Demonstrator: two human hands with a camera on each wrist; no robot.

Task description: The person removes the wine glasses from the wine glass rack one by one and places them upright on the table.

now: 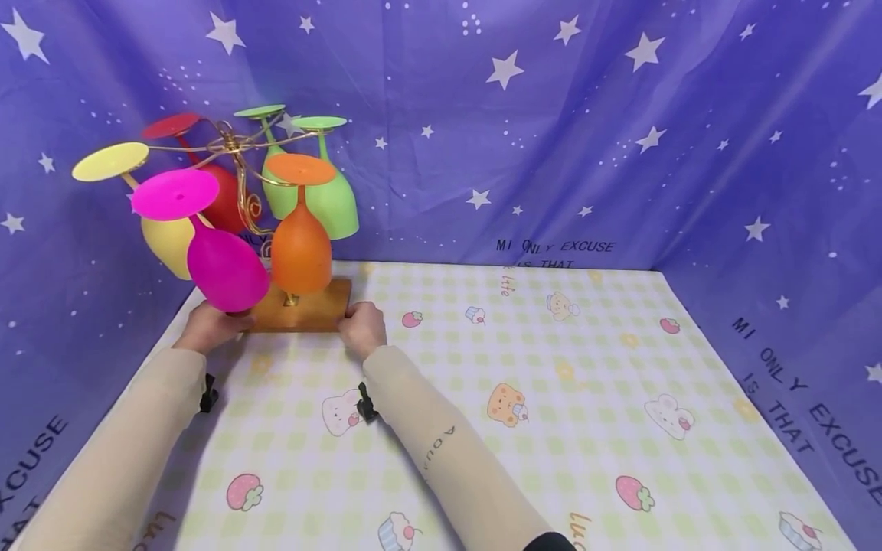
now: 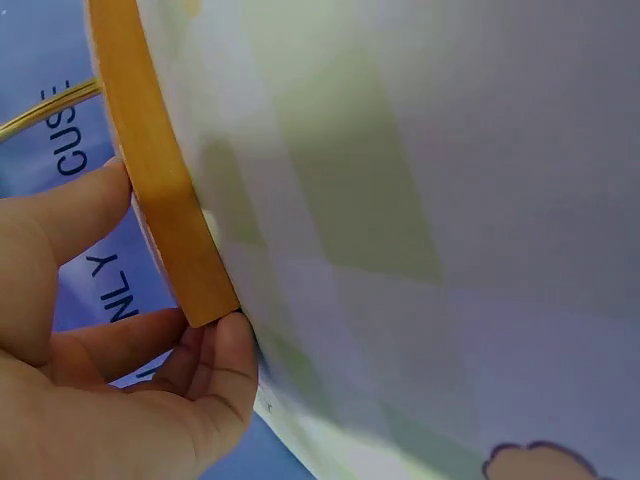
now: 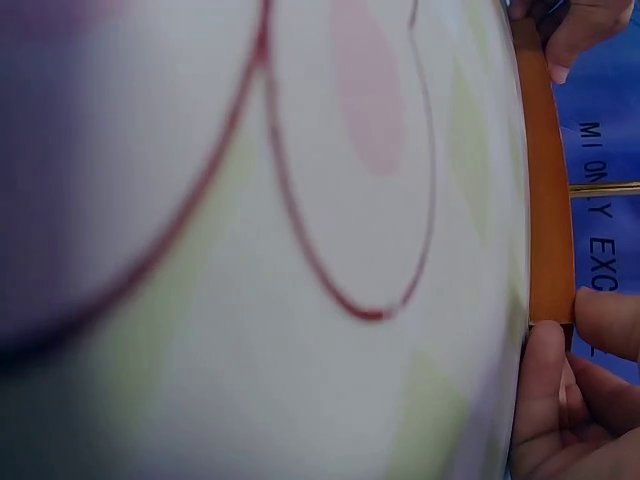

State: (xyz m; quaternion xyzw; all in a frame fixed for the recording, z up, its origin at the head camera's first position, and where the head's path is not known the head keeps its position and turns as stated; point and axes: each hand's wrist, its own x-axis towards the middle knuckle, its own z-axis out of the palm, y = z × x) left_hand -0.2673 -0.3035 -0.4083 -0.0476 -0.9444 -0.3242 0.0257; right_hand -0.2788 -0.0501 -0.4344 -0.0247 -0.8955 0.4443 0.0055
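A wine glass rack stands upright at the far left of the table, with a wooden base [image 1: 311, 310] and a curling gold metal stem [image 1: 241, 180]. Several coloured goblets hang upside down from its arms, among them a magenta goblet [image 1: 229, 269], an orange goblet [image 1: 301, 252], a yellow goblet [image 1: 168, 243] and a red goblet [image 1: 223, 200]. My left hand [image 1: 211, 327] grips the base's left end, thumb on top and fingers at the corner [image 2: 120, 380]. At the right end, my right hand [image 1: 365, 327] pinches the base between thumb and fingers [image 3: 545, 385].
A checked cloth with cartoon prints covers the table [image 1: 524, 352]. Behind and at both sides hangs a purple curtain [image 1: 441, 92] with white stars, close to the rack. A green goblet [image 1: 336, 200] hangs at the rack's back right, near the curtain.
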